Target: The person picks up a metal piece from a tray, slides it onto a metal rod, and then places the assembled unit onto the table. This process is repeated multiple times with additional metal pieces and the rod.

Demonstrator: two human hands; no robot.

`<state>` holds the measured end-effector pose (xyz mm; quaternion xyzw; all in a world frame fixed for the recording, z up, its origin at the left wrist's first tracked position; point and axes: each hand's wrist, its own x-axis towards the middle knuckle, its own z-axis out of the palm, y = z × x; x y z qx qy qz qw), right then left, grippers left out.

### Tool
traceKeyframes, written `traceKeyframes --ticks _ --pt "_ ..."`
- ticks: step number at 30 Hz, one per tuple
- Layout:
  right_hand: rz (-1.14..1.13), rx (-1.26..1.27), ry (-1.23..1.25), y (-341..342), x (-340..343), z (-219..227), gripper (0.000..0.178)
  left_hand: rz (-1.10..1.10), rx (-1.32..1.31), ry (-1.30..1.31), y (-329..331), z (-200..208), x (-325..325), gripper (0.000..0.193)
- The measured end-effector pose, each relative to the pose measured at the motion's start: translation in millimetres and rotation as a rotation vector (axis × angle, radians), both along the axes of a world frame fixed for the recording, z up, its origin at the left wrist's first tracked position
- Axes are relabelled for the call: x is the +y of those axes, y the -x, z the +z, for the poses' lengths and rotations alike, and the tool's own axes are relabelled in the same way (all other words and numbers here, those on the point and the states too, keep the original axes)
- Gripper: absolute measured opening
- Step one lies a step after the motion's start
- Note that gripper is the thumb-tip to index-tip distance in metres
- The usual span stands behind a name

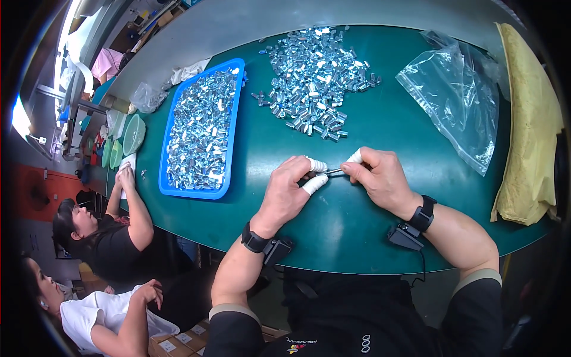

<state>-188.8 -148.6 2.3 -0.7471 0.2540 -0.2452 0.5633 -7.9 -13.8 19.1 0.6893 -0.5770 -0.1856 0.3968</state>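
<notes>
My left hand (286,189) and my right hand (383,179) meet over the near middle of the green table. White wraps cover some fingertips on both. A thin, dark metal rod (336,171) spans the gap between them, its right end pinched by my right thumb and fingers. The left fingers close around its other end; whether they grip a small metal part there is hidden. Beyond my hands lies a loose pile of small shiny metal pieces (315,83). To the left, a blue tray (227,184) is filled with similar pieces.
A clear plastic bag (455,98) lies at the right, beside a yellow padded envelope (528,137). Green baskets (134,134) stand at the far left. Two people sit to my left, one with hands (126,176) on the table. A cable (423,268) hangs from my right wrist device.
</notes>
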Motion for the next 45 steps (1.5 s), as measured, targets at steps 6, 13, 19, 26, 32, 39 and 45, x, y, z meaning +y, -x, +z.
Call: traceKeyframes --ticks 6,13,19,26,32,39,45 --pt "0.080 0.049 0.170 0 -2 -2 0.028 -0.073 -0.032 0.041 6 -3 -5 0.018" --pt "0.067 0.115 0.158 -1 -2 2 0.031 -0.041 -0.108 0.142 10 -4 -8 0.017" --pt "0.043 -0.010 0.086 -2 1 -2 0.034 -0.026 0.012 0.129 14 -5 -3 0.016" --pt "0.077 -0.052 0.078 4 -1 0 0.028 0.004 -0.024 0.080 11 5 7 0.017" --pt "-0.027 -0.146 -0.057 2 -4 -7 0.030 0.250 -0.275 0.125 -64 35 16 0.017" --pt "-0.012 -0.089 0.000 3 -4 -8 0.032 0.383 -0.558 0.228 -129 55 1 0.026" --pt "0.003 -0.079 -0.027 4 -6 -5 0.028 0.166 -0.605 -0.012 -62 11 -39 0.023"
